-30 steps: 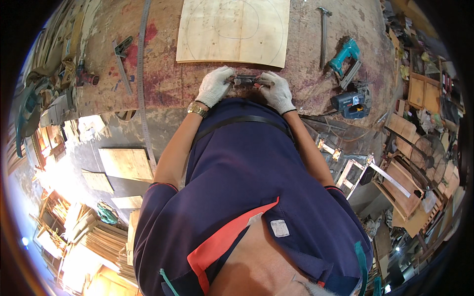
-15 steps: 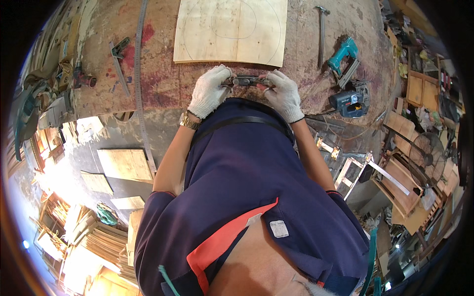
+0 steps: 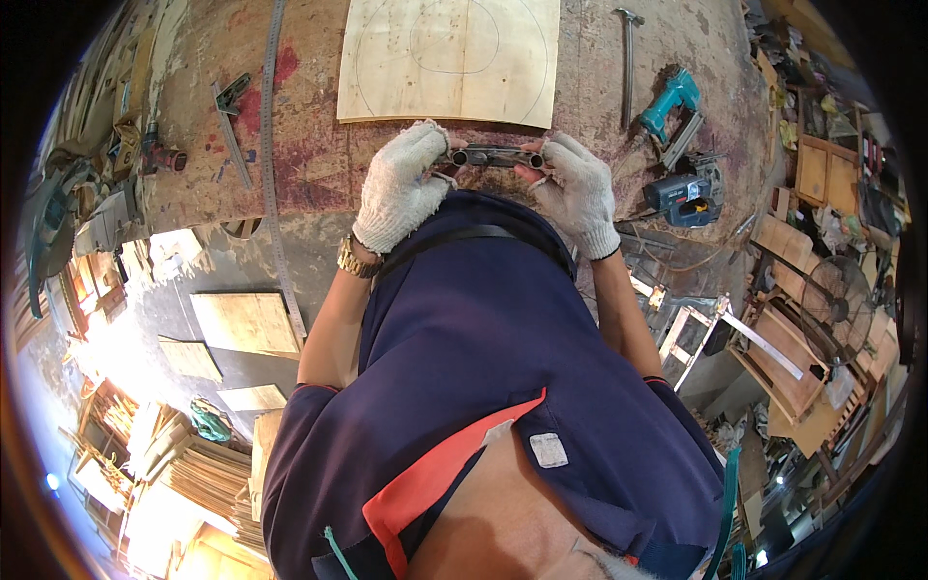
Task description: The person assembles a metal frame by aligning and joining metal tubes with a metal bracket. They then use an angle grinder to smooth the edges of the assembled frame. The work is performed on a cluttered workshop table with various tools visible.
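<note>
Both my hands wear white knitted gloves with bare fingertips. Between them, at the table's near edge, is a short dark metal tool (image 3: 497, 156) with rounded, tube-like ends; its exact kind is unclear. My left hand (image 3: 404, 184) pinches its left end, and my right hand (image 3: 578, 195) grips the right end. Just beyond lies a square plywood sheet (image 3: 447, 87) with two pencilled circles, one inside the other. The tool is apart from the sheet, close to my waist.
On the worn wooden table (image 3: 319, 145), a long steel ruler (image 3: 272, 116) and a square (image 3: 231, 145) lie left. To the right are a hammer (image 3: 628, 72), a teal nail gun (image 3: 669, 104) and a blue jigsaw (image 3: 684, 198). Wood boards (image 3: 246, 322) lie on the floor.
My hands have shifted slightly apart and turned, the right one moving outward. The tool has tilted, showing its rounded ends more clearly. Both hands still hold it.
</note>
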### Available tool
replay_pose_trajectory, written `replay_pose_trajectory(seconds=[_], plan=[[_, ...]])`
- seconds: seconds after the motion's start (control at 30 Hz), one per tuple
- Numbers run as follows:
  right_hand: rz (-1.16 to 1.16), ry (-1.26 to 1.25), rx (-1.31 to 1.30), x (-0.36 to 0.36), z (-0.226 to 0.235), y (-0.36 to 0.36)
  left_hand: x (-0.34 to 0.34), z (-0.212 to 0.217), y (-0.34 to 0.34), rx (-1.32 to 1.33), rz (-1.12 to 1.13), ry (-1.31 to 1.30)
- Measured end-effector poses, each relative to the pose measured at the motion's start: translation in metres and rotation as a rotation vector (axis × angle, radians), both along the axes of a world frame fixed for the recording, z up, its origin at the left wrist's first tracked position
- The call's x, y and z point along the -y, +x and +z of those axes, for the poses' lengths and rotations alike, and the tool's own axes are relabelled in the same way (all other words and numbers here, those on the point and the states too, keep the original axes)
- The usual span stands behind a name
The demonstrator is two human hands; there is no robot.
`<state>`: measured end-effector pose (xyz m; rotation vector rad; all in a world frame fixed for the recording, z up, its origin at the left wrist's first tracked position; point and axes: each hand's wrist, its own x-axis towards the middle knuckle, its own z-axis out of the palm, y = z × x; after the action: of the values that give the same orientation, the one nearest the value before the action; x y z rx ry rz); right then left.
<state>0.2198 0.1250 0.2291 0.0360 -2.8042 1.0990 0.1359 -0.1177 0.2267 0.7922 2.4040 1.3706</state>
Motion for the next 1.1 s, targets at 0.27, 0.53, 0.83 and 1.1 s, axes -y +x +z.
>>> replay_pose_trajectory(seconds=[0.27, 0.53, 0.83, 1.1], plan=[[-0.004, -0.019, -0.011, 0.000, 0.010, 0.001, 0.000, 0.008, 0.001, 0.002, 0.010, 0.041], [0.001, 0.023, -0.073, 0.001, 0.023, -0.004, -0.001, 0.019, 0.000, -0.001, 0.005, 0.087], [0.012, 0.039, -0.084, 0.001, 0.024, -0.002, -0.002, 0.019, 0.000, -0.036, -0.002, 0.120], [0.004, 0.068, -0.050, 0.001, 0.033, -0.002, -0.002, 0.022, 0.000, -0.108, 0.002, 0.145]])
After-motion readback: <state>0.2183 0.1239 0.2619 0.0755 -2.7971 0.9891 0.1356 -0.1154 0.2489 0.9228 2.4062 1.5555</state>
